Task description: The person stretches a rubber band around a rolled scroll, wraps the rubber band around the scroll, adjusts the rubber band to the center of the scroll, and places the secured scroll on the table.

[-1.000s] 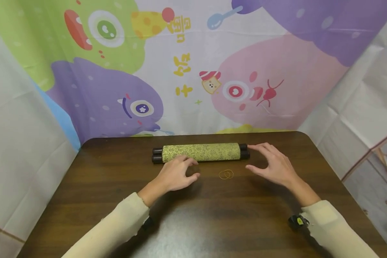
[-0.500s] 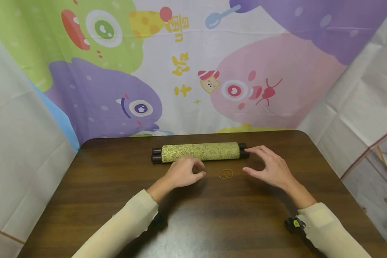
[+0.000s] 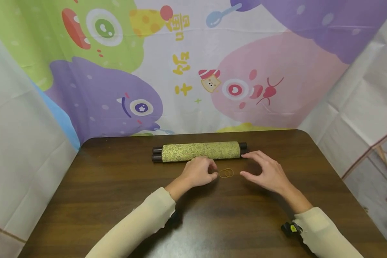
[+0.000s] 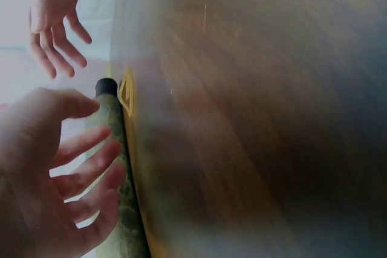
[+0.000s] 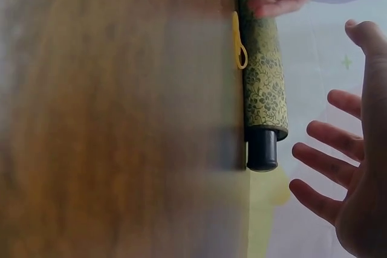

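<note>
Seen from the person's head, a pale cloth panel (image 3: 16,125) hangs at 9 o'clock. Right of it, a cream left sleeve (image 3: 138,225) comes in from 7 o'clock across a dark brown, wood-grained surface (image 3: 238,222). It ends in the left hand (image 3: 196,172), which is relaxed, thumb and gently bent fingers apart; it overlaps the near edge of a rolled scroll (image 3: 193,150), and whether it touches cannot be told.

The scroll lies crosswise at 12 o'clock on the surface, near the far edge, its yellow-green flowered covering between black rod ends. Behind it rises a curtain (image 3: 187,114) printed with green, purple and pink one-eyed cartoon creatures.

Next come thin yellow bands (image 5: 236,35) in overlapping loops, on the near side of the scroll. From them, the left hand is just beside at 9 o'clock, the right hand (image 3: 267,172) near at 3 o'clock. The right hand is relaxed too, thumb and fingers well apart; its forefinger reaches the scroll's right end, contact unclear.

Farther right, at 5 o'clock, a cream right sleeve (image 3: 325,229) carries a small black device (image 3: 289,229) at its cuff.
</note>
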A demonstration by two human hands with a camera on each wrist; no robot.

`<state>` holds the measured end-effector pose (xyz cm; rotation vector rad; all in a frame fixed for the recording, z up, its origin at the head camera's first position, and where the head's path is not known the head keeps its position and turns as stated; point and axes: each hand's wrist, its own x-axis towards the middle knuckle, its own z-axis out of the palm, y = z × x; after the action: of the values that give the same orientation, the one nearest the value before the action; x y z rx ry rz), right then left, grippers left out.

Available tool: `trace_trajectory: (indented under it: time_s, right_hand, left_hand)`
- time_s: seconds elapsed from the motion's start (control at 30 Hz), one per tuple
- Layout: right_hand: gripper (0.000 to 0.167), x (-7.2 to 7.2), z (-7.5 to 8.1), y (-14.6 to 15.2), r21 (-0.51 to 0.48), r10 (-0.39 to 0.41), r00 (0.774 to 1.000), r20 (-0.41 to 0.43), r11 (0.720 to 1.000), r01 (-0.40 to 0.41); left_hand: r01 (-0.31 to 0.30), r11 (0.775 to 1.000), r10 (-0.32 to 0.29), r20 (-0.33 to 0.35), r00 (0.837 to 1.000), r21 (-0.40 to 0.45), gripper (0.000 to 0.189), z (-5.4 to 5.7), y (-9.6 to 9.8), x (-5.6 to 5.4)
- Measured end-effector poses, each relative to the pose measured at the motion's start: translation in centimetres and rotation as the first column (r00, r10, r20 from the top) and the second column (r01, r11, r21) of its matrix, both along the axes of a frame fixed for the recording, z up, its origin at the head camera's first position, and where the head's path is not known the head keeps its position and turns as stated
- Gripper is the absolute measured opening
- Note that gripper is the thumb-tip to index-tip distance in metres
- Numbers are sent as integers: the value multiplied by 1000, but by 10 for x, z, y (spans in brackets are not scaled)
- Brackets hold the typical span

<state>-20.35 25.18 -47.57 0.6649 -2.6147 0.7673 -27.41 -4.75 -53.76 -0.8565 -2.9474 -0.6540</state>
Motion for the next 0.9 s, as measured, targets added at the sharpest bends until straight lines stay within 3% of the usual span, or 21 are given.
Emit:
trace_trajectory:
  time_s: [0.13, 0.33, 0.63, 0.9]
  right_hand:
    - [55, 3, -1, -2, 1, 9, 1000, 12, 1000, -9]
    - [55, 4, -1, -1, 6, 8, 1000, 15, 1000, -8]
    - [55, 7, -1, 1, 9, 8, 1000, 7, 1000, -9]
    - [55, 8, -2, 4, 7, 14, 1000, -15, 1000, -13]
  left_hand:
    - [-32, 999, 32, -18, 999, 3, 16, 0, 8, 1]
    - [-63, 998, 63, 9, 998, 8, 16, 1, 13, 2]
    - [-40, 989, 33, -54, 998, -140, 22, -5, 20, 6]
    - [-48, 995, 45, -31, 998, -90, 14, 0, 26, 8]
